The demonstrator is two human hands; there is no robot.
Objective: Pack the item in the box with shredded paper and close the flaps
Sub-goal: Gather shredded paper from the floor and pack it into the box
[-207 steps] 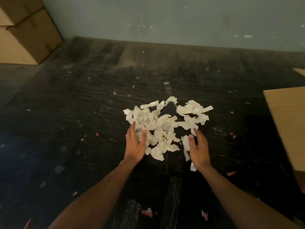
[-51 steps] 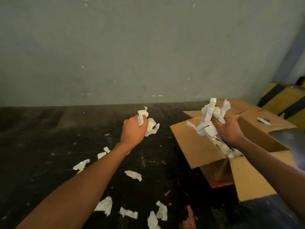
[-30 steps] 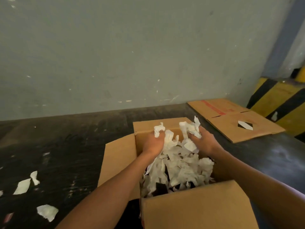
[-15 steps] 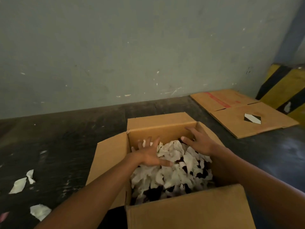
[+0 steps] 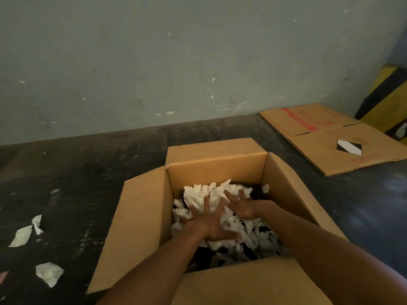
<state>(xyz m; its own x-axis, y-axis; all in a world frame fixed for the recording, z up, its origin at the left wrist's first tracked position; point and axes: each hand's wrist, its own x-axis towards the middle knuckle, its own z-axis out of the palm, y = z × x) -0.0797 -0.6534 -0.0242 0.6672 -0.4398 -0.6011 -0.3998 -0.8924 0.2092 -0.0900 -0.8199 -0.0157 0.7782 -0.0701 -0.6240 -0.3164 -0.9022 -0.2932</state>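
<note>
An open cardboard box (image 5: 141,216) stands on the dark floor with all its flaps up or spread outward. White shredded paper (image 5: 211,192) fills its inside over a dark item (image 5: 204,258) that shows only in gaps. My left hand (image 5: 209,223) lies flat on the paper with fingers spread, pressing down. My right hand (image 5: 241,205) lies flat beside it, fingers straight on the paper, nearer the box's right wall.
Loose paper scraps (image 5: 49,275) lie on the floor at the left. A flattened cardboard sheet (image 5: 343,148) lies at the back right. A yellow-and-black block (image 5: 387,100) stands at the right edge, and a pale wall closes the back.
Both hands carried bunches of shredded paper to the box and dropped them in. Since half a second ago they have moved closer together and lower, pressing flat on the paper.
</note>
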